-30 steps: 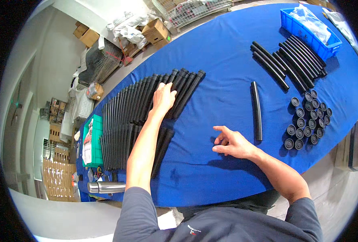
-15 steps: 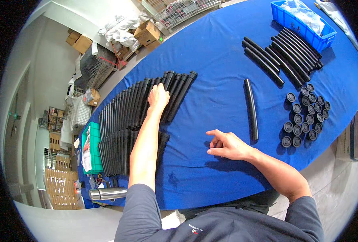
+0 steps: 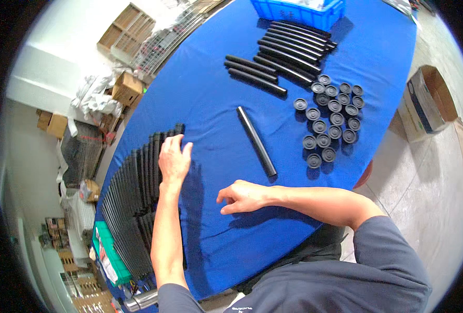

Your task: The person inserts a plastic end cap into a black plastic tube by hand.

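My left hand (image 3: 174, 160) is at the right end of a row of capped black tubes (image 3: 145, 167), thumb spread from the fingers. It touches or hovers just over the last tubes; I cannot tell which. More black tubes (image 3: 147, 229) lie in a nearer row, partly hidden by my forearm. Above the blue cloth, my right hand (image 3: 244, 197) holds nothing, its index finger and thumb apart and the other fingers curled. A single black tube (image 3: 257, 142) lies slanted beyond it. Farther right sit several round black caps (image 3: 335, 119) with ringed tops.
Loose black tubes (image 3: 294, 49) lie at the back, before a blue crate (image 3: 299, 14). A green tray (image 3: 117, 261) and a steel flask (image 3: 141, 300) are at the near left. On the floor to the right stands a cardboard box (image 3: 424, 107).
The view has swung right, so the table's things appear shifted left. My left hand has opened from a closed grasp among the tubes and sits at the row's right end.
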### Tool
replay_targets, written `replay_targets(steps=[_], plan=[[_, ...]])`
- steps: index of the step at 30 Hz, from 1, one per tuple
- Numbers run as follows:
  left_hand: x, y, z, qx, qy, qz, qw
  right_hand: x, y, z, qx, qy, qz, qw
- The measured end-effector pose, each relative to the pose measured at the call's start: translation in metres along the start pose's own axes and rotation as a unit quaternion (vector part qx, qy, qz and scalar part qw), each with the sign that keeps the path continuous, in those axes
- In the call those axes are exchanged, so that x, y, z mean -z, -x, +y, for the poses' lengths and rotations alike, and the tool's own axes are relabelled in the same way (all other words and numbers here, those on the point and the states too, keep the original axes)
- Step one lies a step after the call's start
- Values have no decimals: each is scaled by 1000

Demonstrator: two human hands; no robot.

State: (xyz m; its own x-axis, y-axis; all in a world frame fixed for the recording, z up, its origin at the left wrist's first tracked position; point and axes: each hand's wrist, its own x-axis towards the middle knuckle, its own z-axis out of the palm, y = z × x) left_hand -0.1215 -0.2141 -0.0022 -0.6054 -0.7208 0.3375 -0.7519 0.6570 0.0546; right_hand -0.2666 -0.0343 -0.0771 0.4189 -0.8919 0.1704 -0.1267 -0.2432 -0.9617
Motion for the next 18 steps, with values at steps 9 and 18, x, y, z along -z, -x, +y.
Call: replay_targets(steps=[9, 18], plan=[[-27, -37, 172, -263, 225, -98, 933, -4, 2, 6, 16, 26, 4, 1000], [-60, -70, 254, -357, 212, -176, 893, -14, -5, 21, 181, -39, 68, 980]])
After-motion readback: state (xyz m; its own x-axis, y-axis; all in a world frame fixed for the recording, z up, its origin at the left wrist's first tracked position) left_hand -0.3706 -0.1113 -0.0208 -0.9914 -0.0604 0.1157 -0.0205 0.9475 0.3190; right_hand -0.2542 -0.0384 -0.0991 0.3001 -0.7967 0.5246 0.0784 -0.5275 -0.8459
